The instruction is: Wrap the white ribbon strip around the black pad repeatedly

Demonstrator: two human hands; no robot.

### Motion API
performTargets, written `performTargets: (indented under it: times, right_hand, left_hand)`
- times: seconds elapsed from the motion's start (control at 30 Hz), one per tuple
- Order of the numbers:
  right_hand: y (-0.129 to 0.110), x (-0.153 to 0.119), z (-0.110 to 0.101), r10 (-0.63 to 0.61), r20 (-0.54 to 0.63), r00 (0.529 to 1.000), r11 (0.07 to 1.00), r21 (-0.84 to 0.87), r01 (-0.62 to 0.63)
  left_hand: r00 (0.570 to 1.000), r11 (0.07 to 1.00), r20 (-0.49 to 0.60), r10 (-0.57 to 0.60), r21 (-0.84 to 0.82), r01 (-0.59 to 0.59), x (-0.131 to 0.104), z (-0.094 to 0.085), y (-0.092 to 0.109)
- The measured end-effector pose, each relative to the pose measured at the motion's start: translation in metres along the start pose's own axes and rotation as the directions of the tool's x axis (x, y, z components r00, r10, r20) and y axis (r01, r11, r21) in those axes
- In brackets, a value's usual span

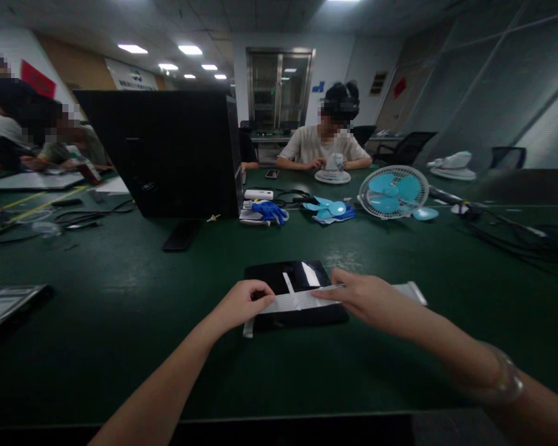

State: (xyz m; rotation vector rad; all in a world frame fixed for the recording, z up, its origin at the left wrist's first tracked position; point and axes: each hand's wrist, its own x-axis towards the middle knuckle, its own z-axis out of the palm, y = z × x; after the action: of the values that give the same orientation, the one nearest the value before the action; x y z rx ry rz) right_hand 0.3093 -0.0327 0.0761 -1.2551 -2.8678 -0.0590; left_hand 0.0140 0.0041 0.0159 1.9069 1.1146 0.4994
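A flat, glossy black panel (279,272) lies on the green table in front of me. Across it runs a white strip (283,303) with fine lengthwise lines, and a narrow white piece (289,283) crosses it. My left hand (244,303) pinches the strip near its left end, thumb against fingers. Over the panel's right side, my right hand (363,297) reaches in with its index finger on the strip. Its other fingers are closed around something thin and greyish, too small to name. The strip's right end (411,291) shows beyond my right wrist.
A tall black computer case (167,155) stands back left, with a black phone (181,236) before it. Blue gloves (272,212), loose blue fan blades (325,207), a white-and-blue fan (394,192) and cables (502,232) lie farther back. Across the table a person (323,145) handles a white fan part.
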Motion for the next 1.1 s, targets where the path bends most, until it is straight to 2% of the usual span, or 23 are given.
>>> performTargets:
  times: [0.07,0.2,0.47,0.53,0.7,0.83,0.93,1.1]
  right_hand:
    - [0.001,0.004,0.015,-0.013,0.001,1.0,1.0,-0.006,0.013]
    - [0.003,0.01,0.039,0.0,0.037,0.999,0.996,0.087,-0.003]
    - [0.008,0.011,0.038,0.015,0.049,0.999,0.981,0.193,-0.024]
    - [0.008,0.011,0.039,0.015,0.057,0.998,0.979,0.204,-0.026]
    - [0.003,0.011,0.043,0.046,0.051,0.998,0.979,0.195,-0.055]
    - [-0.01,0.014,0.043,0.03,0.028,0.999,0.986,0.165,-0.034]
    - [-0.021,0.018,0.046,-0.011,0.023,1.0,0.986,0.164,0.007]
    - [-0.029,0.021,0.049,-0.022,0.055,0.998,0.986,0.167,0.012]
  left_hand:
    - [0.997,0.989,-0.073,-0.037,0.143,0.047,0.001,0.003,0.0]
    - [0.984,0.944,-0.161,-0.07,0.307,0.118,0.002,0.008,0.0]
    - [0.973,0.945,-0.123,-0.194,0.244,0.219,0.005,0.012,-0.002]
    - [0.976,0.943,-0.131,-0.176,0.261,0.205,0.005,0.013,-0.003]
    - [0.979,0.931,-0.201,-0.031,0.351,0.102,0.005,0.016,-0.006]
    - [0.981,0.931,-0.191,-0.039,0.35,0.105,0.005,0.016,-0.007]
    - [0.98,0.929,-0.197,0.001,0.363,0.072,0.006,0.015,-0.006]
    - [0.949,0.952,-0.31,0.054,0.302,0.045,0.006,0.013,-0.004]
